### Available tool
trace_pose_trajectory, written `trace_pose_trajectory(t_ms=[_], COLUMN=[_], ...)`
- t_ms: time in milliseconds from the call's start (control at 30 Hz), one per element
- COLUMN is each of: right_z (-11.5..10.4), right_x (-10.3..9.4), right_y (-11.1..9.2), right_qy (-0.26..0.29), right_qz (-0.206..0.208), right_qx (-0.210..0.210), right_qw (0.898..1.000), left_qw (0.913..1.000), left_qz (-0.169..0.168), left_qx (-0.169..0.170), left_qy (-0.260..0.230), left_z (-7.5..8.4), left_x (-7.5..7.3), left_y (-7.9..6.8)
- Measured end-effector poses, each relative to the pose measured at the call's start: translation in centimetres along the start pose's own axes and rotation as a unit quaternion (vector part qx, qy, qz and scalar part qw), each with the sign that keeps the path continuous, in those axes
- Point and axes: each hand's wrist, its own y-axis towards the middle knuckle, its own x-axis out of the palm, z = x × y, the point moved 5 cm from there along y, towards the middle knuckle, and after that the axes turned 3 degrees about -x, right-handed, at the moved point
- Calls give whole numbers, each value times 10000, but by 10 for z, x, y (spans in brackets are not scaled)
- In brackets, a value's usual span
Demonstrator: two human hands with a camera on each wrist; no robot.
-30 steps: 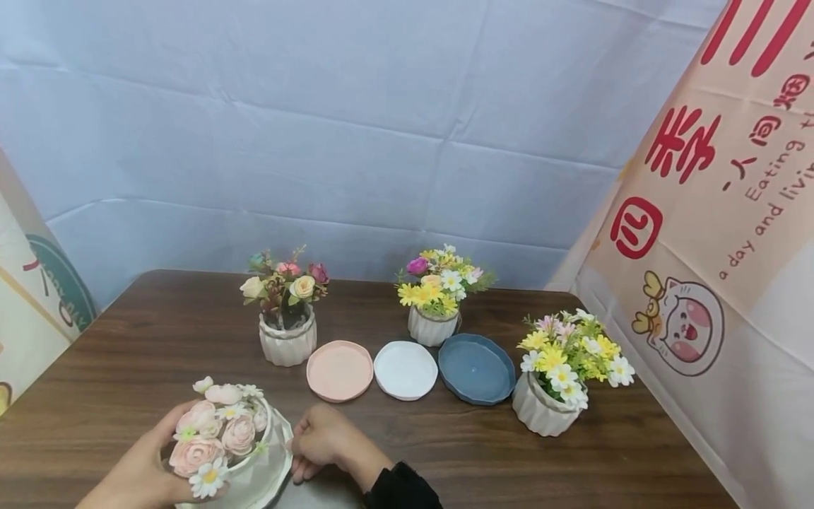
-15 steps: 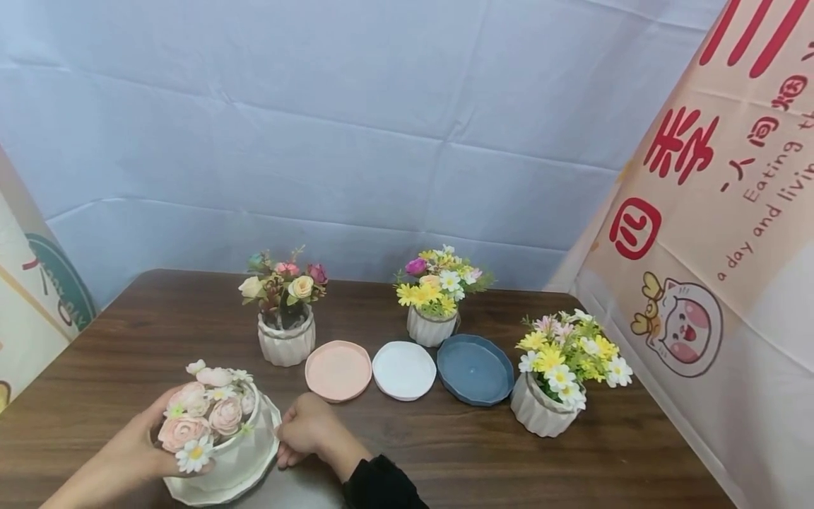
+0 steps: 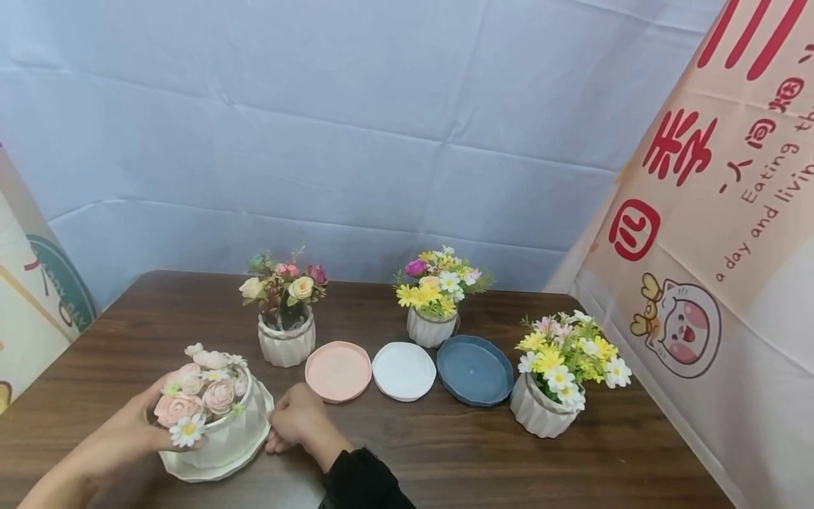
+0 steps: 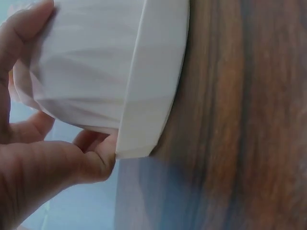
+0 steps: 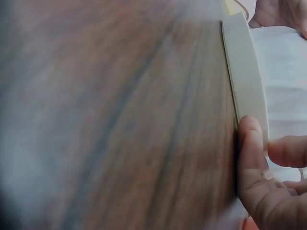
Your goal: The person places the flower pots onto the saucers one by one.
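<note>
A white fluted flowerpot (image 3: 240, 416) with pale pink roses and white daisies stands on a white saucer (image 3: 210, 471) at the table's front left. My left hand (image 3: 130, 428) grips the pot from its left side, thumb and fingers spread around it. In the left wrist view, one fingertip of that hand meets the saucer's rim (image 4: 148, 91). My right hand (image 3: 297, 418) pinches the saucer's right edge between thumb and finger, as the right wrist view shows by the thumb and finger on its rim (image 5: 245, 72). The saucer lies flat or nearly so on the wood.
Pink (image 3: 338, 372), white (image 3: 404, 372) and blue (image 3: 475, 370) saucers lie in a row mid-table. Behind them stand a rose pot (image 3: 286, 341) and a yellow-flower pot (image 3: 431, 326). Another flowerpot (image 3: 543, 408) stands at the right. Cloth (image 3: 356, 141) hangs behind the brown table (image 3: 483, 466).
Both hands, with the pot and its saucer between them, have moved away from the table's front edge and slightly left. The other pots and saucers have stayed put.
</note>
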Motion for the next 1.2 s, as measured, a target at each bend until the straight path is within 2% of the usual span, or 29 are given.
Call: trace_pose_trajectory(t_ms=[133,367,633,1000,1200], right_z=[-2,-4,-4,-5,-6], right_x=[1,1,2,3,4], right_y=[2,4,6,10,13], right_qy=[193,342,385,380,406], right_qz=[16,165,264,294,352], right_qx=[109,92,71,103,151], right_qw=[9998,9992,9989,9988,9984], left_qw=[9995,9997,9977,9984,9975], left_qz=[-113,-76,-229,-125,-261], left_qx=[161,168,380,431,560], left_qy=[-257,-167,-503,-330,-331], left_z=[2,2,1,5,5], left_x=[-1,-7,-8,-11,-13], left_y=[3,9,12,14,18])
